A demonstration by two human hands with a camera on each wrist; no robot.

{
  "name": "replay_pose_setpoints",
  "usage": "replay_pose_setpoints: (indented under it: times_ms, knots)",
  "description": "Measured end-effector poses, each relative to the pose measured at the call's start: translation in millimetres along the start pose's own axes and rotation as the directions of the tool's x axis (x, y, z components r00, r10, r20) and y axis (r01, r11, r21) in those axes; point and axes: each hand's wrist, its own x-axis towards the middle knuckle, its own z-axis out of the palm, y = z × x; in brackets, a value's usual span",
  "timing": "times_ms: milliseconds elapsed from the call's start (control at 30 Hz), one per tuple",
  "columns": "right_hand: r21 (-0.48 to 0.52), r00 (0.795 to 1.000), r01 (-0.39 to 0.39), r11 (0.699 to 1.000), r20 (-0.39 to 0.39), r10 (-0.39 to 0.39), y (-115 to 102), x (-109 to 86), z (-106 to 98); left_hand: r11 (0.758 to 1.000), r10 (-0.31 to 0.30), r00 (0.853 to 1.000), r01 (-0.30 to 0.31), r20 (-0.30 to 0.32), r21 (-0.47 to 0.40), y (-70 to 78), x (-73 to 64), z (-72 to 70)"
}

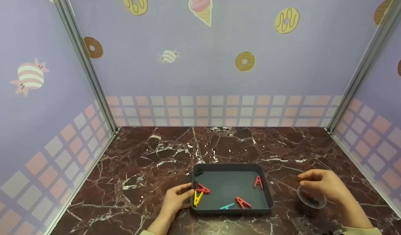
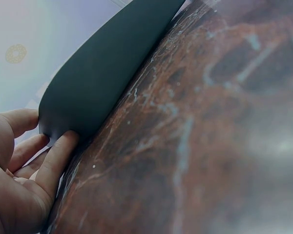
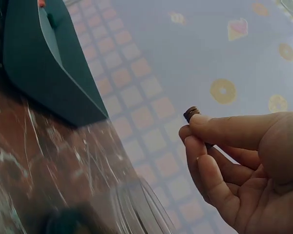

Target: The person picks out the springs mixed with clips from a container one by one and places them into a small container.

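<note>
My left hand (image 1: pixel 175 199) grips the left side of a dark grey rectangular tray (image 1: pixel 233 211), its thumb at the rim and its other fingers against the outer wall and underside. Several small clips lie in the tray: a yellow clip (image 1: pixel 197 198) and a red clip (image 1: pixel 203 188) near the left wall, a blue clip (image 1: pixel 227 206) at the front and more red ones. Held up over a clear plastic cup (image 1: pixel 321 206), my right hand (image 1: pixel 324 184) pinches a small brown ridged piece (image 3: pixel 191 113) between thumb and fingers, which hide most of it.
A small black piece (image 1: pixel 199 173) lies in the tray's back left corner. Dark red and green pieces (image 1: pixel 309 197) show inside the cup, right of the tray. Patterned walls (image 1: pixel 220 111) enclose the dark red marbled table (image 1: pixel 148 169) at the back and sides.
</note>
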Motion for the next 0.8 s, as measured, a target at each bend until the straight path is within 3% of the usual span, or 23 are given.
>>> replay_pose_setpoints:
  times_ms: [300,800]
  knots:
    - [-0.199,0.996,-0.076,0.977,0.022,0.082,18,-10.6,-17,1.0,0.005,1.0,-0.005,0.004,0.001,-0.1,-0.3,0.4]
    - [-0.258,0.993,-0.06,0.964,0.085,0.085,23,-8.8,-20,1.0,0.004,1.0,-0.004,0.008,0.009,-0.2,0.3,-1.3]
